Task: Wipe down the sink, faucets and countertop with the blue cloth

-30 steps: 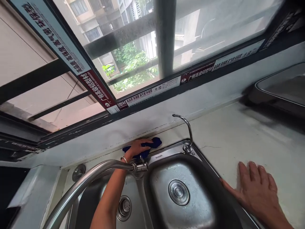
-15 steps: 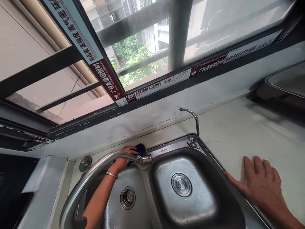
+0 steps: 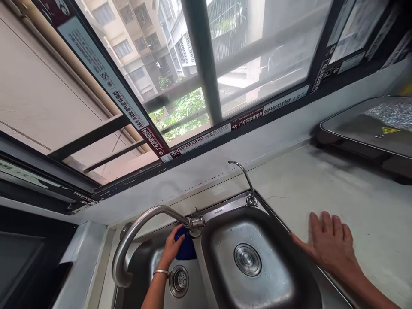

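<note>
My left hand (image 3: 173,245), with a silver bangle at the wrist, is closed on a dark blue cloth (image 3: 186,248). The cloth hangs down over the back of the left sink basin (image 3: 196,279), just below the base of the large faucet (image 3: 196,222). That faucet's curved spout arches to the left of my hand. Flat on the pale countertop (image 3: 289,176) lies my right hand (image 3: 333,242), fingers spread and the thumb near the sink's right edge. Nothing is in it.
The right basin (image 3: 273,274) has a closed round drain (image 3: 247,259). A thin curved tap (image 3: 244,174) stands at its back corner. On the right of the counter sits a dark glass-topped appliance (image 3: 363,137). Behind the sink runs a framed window (image 3: 247,116).
My left hand has come forward from behind the faucet base, bringing the blue cloth over the left basin. The large faucet's spout looks shifted as the view moved. My right hand stays flat on the counter.
</note>
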### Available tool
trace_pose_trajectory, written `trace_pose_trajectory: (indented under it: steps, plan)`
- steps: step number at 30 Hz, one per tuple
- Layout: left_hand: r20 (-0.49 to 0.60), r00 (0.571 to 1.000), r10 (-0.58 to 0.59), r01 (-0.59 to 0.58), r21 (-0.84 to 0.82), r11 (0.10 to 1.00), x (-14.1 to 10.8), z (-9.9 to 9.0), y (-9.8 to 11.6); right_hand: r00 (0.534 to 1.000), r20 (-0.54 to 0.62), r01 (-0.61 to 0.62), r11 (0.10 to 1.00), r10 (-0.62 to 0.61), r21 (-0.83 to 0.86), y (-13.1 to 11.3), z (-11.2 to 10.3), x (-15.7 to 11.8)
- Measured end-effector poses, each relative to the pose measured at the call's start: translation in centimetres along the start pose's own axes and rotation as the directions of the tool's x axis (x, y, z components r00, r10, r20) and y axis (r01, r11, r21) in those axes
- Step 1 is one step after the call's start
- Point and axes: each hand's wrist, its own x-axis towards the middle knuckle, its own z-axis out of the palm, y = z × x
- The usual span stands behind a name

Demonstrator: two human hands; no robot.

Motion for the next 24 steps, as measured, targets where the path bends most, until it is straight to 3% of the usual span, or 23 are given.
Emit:
trace_pose_trajectory:
  steps: [5,8,12,14,20,24]
  plan:
    - [-0.164,0.978,-0.127,0.105,-0.136,0.985,0.8,-2.6,2.7,0.998,-0.068,0.015,1.000,-0.015,0.002,0.0,-0.2,0.3]
    - [-0.166,0.980,-0.111,0.086,-0.155,0.984,3.2,-2.6,5.4,0.998,-0.060,-0.006,1.000,0.007,0.020,-0.1,-0.4,0.4]
    - [0.027,0.998,-0.064,0.067,-0.116,0.991,6.0,-2.0,9.0,0.999,-0.005,-0.046,0.998,0.046,0.047,-0.3,-0.5,0.3]
    - [0.168,0.983,-0.077,0.091,-0.082,0.992,6.9,-2.0,10.4,0.998,0.009,-0.059,0.997,0.059,0.054,-0.4,-0.5,0.3]
    - [0.490,0.864,-0.114,0.090,0.072,0.993,8.8,-1.8,13.1,0.992,0.078,-0.102,0.990,0.095,0.096,-0.6,-0.9,0.5]
    - [0.592,0.802,-0.076,-0.021,0.155,0.988,9.8,-1.1,14.0,0.991,0.085,-0.108,0.989,0.099,0.100,-0.4,-0.6,0.4]
